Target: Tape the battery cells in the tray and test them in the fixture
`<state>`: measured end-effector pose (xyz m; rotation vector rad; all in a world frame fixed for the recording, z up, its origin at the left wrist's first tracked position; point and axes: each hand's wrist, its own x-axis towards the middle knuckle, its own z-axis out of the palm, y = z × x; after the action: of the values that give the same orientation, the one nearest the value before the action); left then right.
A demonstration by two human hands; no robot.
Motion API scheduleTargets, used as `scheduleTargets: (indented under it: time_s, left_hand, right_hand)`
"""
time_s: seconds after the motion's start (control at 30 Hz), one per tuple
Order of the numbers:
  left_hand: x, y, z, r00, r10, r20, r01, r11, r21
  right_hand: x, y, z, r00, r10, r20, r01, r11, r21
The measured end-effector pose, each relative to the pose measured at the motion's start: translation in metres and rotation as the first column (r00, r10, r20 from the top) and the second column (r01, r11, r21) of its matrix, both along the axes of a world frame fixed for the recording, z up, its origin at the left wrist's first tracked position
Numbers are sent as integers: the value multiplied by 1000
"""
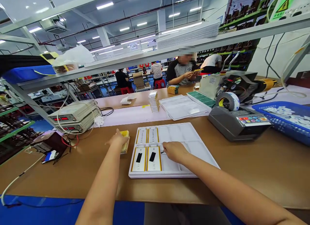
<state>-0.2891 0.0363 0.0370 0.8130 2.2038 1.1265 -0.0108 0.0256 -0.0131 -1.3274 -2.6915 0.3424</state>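
My left hand reaches to a small stack of yellow-edged battery cells left of the tray, its fingers at the stack's top; their grip is too small to make out. Over the white compartment tray, my right hand is closed, with a small dark tip showing at its fingers. Four compartments' worth of flat white cells lie at the tray's left: two plain ones behind, such as the back cell, and two in front with black strips, such as the front cell.
A grey tape dispenser and a blue basket stand at the right. Stacked meters are at the left. Beyond are white trays, a cell stack and a seated person. A shelf beam crosses above.
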Motion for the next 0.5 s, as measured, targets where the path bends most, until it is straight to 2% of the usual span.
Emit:
scheduleTargets:
  time_s: [0.03,0.07,0.1,0.13,0.23,0.37,0.43,0.5]
  left_hand:
    - [6,-3,5,967,-40,-251,3,989,-149]
    - [11,-7,8,879,-103,-466,-39,958,-285]
    - [14,-11,11,785,-165,-597,-91,922,-375]
    - [17,-14,12,750,-201,-630,-104,905,-412]
    - [14,-20,11,766,-214,-607,-86,901,-425]
    - [2,-16,9,809,-193,-555,-63,911,-408]
    - [-2,-12,13,840,-156,-520,-62,924,-378]
    - [-5,-10,21,861,-111,-497,-65,944,-323]
  right_hand:
    - [-5,-5,4,999,14,41,-14,1000,-2]
    - [-9,-11,8,997,31,64,-30,1000,-3]
    - [-14,-16,11,996,40,77,-40,999,-10]
    - [-18,-20,14,996,34,81,-32,999,-33]
    - [-26,-22,21,997,-52,59,61,987,-148]
    - [-28,-8,20,984,-181,10,176,941,-289]
    - [-31,-5,17,968,-238,-79,192,907,-374]
    - [-37,-7,13,944,-263,-199,149,878,-455]
